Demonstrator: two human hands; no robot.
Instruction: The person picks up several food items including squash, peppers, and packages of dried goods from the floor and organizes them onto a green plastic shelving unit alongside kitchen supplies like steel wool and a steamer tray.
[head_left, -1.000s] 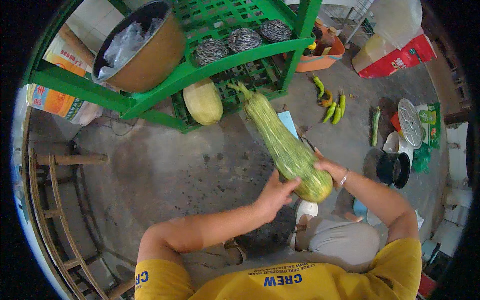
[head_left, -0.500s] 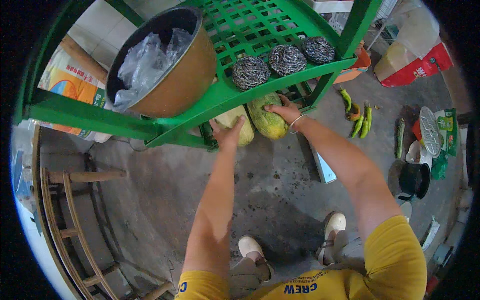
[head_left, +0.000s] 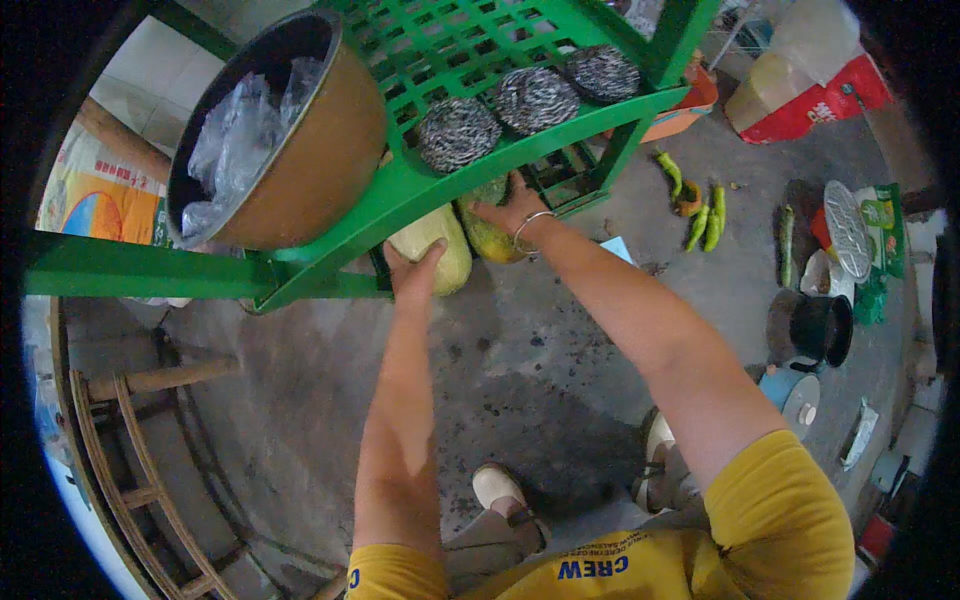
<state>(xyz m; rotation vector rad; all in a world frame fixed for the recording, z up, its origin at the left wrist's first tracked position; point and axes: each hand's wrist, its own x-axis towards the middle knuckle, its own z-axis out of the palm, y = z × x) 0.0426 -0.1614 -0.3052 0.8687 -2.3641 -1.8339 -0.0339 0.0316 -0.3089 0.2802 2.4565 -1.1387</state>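
Green squash (head_left: 490, 241) lies partly under green shelf (head_left: 560, 143), long axis seemingly running inward, just right of pale squash (head_left: 447, 245). Right hand (head_left: 514, 208) nearer, touching green squash, grip unclear; left hand (head_left: 414, 268), thumb spread, flat against pale squash.

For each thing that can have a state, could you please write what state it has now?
Left hand: against the pale gourd
Right hand: on the green-yellow gourd
Pale gourd: whole, partly beneath the green shelf
Green-yellow gourd: partly hidden beside it
Brown pot: uncovered, holding clear plastic
Black pot: uncovered
Green peppers: lying loose
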